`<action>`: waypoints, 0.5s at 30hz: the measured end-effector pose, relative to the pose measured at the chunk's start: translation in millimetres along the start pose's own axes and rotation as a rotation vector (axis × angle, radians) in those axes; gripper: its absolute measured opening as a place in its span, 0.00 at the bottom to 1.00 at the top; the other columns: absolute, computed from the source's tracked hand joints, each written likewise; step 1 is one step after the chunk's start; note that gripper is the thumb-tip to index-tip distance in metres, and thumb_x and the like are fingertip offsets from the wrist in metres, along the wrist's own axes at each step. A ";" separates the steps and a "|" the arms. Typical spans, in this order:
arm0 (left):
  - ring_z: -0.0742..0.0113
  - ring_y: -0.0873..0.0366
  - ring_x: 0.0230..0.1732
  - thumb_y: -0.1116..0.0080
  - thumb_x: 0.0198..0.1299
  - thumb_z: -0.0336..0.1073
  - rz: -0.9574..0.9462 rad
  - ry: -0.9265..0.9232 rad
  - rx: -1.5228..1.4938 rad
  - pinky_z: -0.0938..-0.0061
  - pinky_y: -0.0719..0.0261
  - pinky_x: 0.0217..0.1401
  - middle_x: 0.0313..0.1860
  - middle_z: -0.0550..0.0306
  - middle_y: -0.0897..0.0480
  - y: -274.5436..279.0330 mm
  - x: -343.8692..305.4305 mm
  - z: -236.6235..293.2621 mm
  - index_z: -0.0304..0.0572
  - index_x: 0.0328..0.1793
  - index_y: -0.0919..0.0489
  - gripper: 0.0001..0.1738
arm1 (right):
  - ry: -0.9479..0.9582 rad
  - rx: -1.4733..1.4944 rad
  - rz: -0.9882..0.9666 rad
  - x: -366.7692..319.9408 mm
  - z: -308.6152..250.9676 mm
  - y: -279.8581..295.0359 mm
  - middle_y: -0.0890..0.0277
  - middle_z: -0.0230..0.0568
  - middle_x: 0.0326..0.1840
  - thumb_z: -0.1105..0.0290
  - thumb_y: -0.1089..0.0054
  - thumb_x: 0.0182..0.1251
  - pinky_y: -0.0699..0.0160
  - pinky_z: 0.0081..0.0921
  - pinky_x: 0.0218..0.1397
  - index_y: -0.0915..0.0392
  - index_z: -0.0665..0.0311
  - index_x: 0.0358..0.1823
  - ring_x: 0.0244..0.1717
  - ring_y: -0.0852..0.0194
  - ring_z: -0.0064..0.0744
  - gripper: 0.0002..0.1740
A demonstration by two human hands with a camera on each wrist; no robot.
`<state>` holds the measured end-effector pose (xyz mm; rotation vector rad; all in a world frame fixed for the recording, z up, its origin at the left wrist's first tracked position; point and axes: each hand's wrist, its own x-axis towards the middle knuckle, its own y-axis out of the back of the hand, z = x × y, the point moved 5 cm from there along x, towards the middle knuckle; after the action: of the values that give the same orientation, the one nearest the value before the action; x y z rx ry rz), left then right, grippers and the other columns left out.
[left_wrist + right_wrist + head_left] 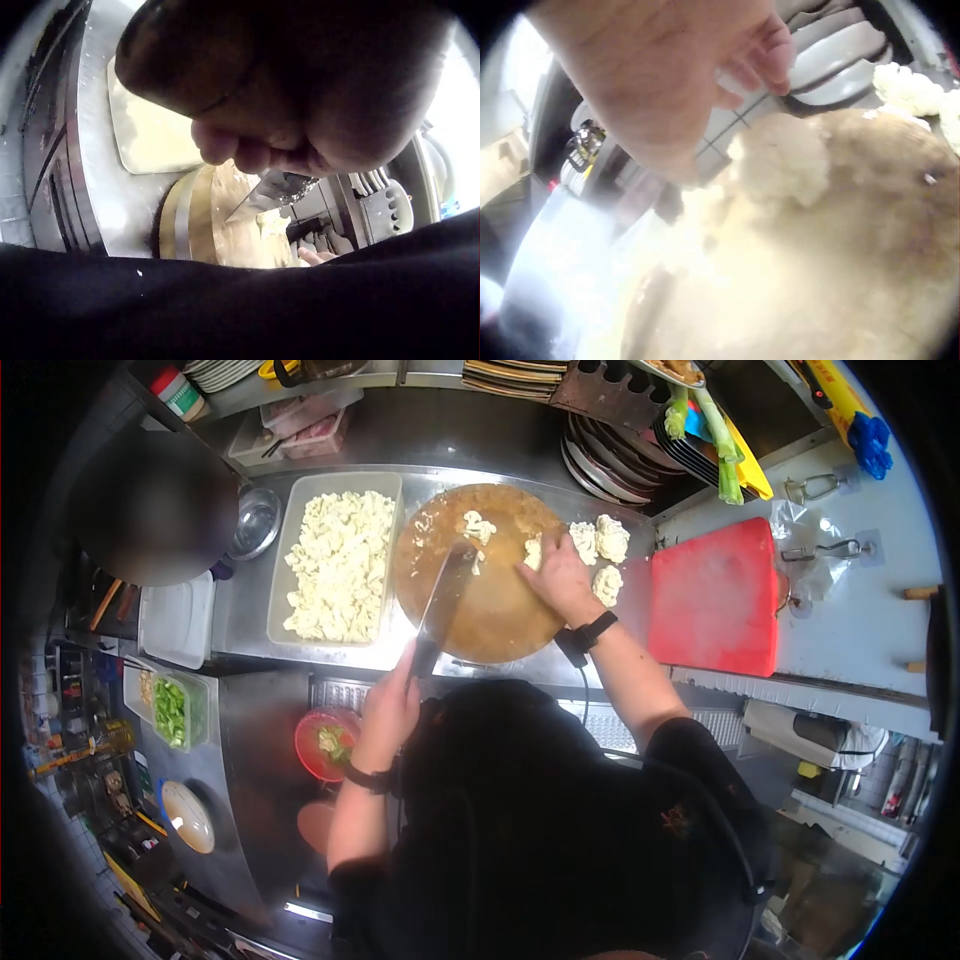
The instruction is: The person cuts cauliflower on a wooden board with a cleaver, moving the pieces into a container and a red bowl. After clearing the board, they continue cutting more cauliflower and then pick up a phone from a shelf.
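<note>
My left hand [388,710] grips a cleaver [447,595] by its handle, with fingers curled round it. The blade slants over the round wooden chopping board [500,625], its tip beside small cut cauliflower pieces [480,527]. In the left wrist view the blade [274,192] shows below the curled fingers [251,156]. At the board's right side my right hand [562,575] is spread beside a cauliflower floret [533,554]. The right wrist view has this floret [781,161] on the board, below loosely bent fingers [772,56] that stand apart from it.
Left of the board stands a clear tub [275,595] full of cut cauliflower. Larger cauliflower chunks [612,540] lie past the board's right edge, near a red cutting board [712,600]. Dark plates [610,460] are stacked behind. A red bowl [312,755] sits by the left forearm.
</note>
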<state>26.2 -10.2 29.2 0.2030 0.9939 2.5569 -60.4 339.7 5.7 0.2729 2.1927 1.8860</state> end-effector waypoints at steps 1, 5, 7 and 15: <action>0.35 0.14 0.40 0.41 0.69 0.25 -0.011 -0.045 0.005 0.52 0.18 0.44 0.38 0.34 0.15 -2.3 6.4 6.0 0.52 0.87 0.34 0.40 | 0.048 0.118 0.025 0.8 7.6 -5.2 0.28 0.59 0.65 0.50 0.26 0.62 0.19 0.43 0.68 0.26 0.68 0.72 0.67 0.24 0.55 0.42; 0.36 0.15 0.38 0.42 0.68 0.26 -0.076 -0.124 0.066 0.47 0.19 0.42 0.35 0.37 0.16 -18.1 24.4 15.5 0.53 0.86 0.33 0.39 | 0.172 0.394 0.122 7.3 38.7 -4.9 0.21 0.61 0.63 0.61 0.27 0.60 0.19 0.41 0.68 0.24 0.67 0.70 0.63 0.19 0.55 0.36; 0.37 0.15 0.38 0.42 0.68 0.26 -0.112 -0.115 0.093 0.47 0.18 0.42 0.35 0.37 0.16 -22.6 32.1 21.7 0.54 0.86 0.33 0.39 | 0.134 0.471 0.080 8.6 54.1 -11.7 0.19 0.60 0.61 0.62 0.26 0.61 0.17 0.41 0.62 0.23 0.67 0.68 0.58 0.16 0.53 0.34; 0.36 0.15 0.33 0.43 0.68 0.27 -0.187 -0.118 0.144 0.46 0.18 0.38 0.32 0.38 0.15 -35.3 50.5 41.3 0.53 0.86 0.34 0.39 | 0.136 0.523 0.217 -3.2 56.2 -22.1 0.17 0.54 0.49 0.67 0.25 0.62 0.16 0.40 0.53 0.17 0.69 0.59 0.45 0.16 0.50 0.25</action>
<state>1.8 59.6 35.6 0.2831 1.0979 2.2808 -40.4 388.5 -23.9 0.5018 2.8255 1.4194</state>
